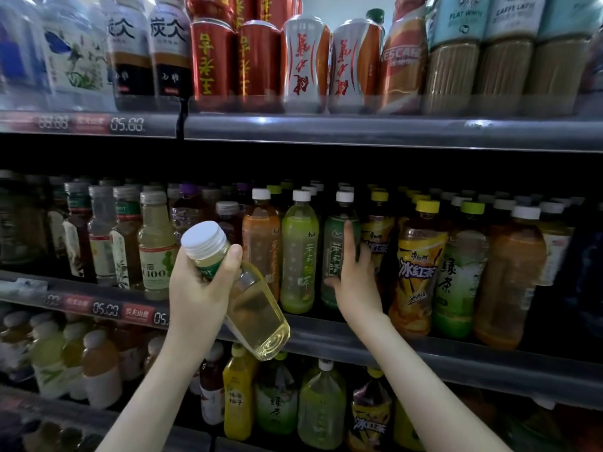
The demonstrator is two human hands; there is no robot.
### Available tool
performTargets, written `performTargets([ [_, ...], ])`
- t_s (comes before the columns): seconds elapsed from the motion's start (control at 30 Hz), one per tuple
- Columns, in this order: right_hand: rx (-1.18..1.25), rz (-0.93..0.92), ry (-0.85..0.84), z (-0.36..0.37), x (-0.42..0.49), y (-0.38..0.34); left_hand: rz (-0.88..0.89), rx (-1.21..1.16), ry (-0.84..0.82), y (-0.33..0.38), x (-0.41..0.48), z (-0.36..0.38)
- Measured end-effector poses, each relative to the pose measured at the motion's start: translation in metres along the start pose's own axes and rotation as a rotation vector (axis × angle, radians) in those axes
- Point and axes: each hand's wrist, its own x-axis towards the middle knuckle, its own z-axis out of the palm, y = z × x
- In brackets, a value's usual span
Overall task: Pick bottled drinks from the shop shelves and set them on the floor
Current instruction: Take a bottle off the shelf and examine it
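Filling the whole frame, the shop shelves [391,350] carry rows of drinks: red cans [212,63] and coffee bottles along the top, tea bottles across the middle, and more bottles at the bottom of the frame. Both bare forearms rise from the lower edge. The left hand [199,288], centre left, holds a pale yellow bottle [257,318] clear of the shelf. Its fingers and thumb are wrapped round the bottle's neck and shoulder. The bottle is tilted, with its white cap [204,238] toward the upper left and its base toward the lower right, in front of the middle shelf's rim. The right hand [355,282], just right of centre, grips a dark green bottle [336,239] that stands upright on the middle shelf between a light green bottle [299,256] and a yellow-labelled iced tea bottle [417,272]. Its thumb is on the bottle's left side, its forefinger lies straight up the front, and the other fingers reach round the right. Price tags [104,308] line the shelf rim at lower left
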Motion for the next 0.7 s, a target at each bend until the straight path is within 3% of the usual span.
performTargets([
  [0.13, -0.166, 0.057, -0.015, 0.001, 0.007, 0.0, -0.032, -0.015, -0.005, 0.004, -0.005, -0.005],
  [0.2, -0.193, 0.035, 0.089, 0.003, 0.007, -0.005, -0.046, -0.013, 0.005, 0.005, -0.007, -0.008],
  [0.27, -0.028, -0.041, 0.219, 0.005, 0.005, -0.017, -0.051, -0.009, 0.025, 0.003, -0.009, -0.011],
  [0.37, 0.257, -0.091, 0.154, 0.009, 0.007, -0.041, -0.065, 0.005, 0.041, 0.001, -0.011, -0.016],
  [0.5, 0.279, 0.003, 0.049, 0.011, 0.013, -0.065, -0.082, 0.018, 0.061, -0.002, -0.013, -0.026],
  [0.6, 0.295, -0.139, 0.179, 0.006, 0.0, -0.085, -0.109, 0.009, 0.053, -0.006, -0.015, -0.035],
  [0.63, 0.401, -0.204, 0.128, 0.002, -0.008, -0.091, -0.12, -0.013, 0.042, -0.007, -0.015, -0.037],
  [0.7, 0.635, -0.266, -0.219, -0.007, -0.026, -0.106, -0.159, -0.087, 0.006, -0.007, -0.015, -0.04],
])
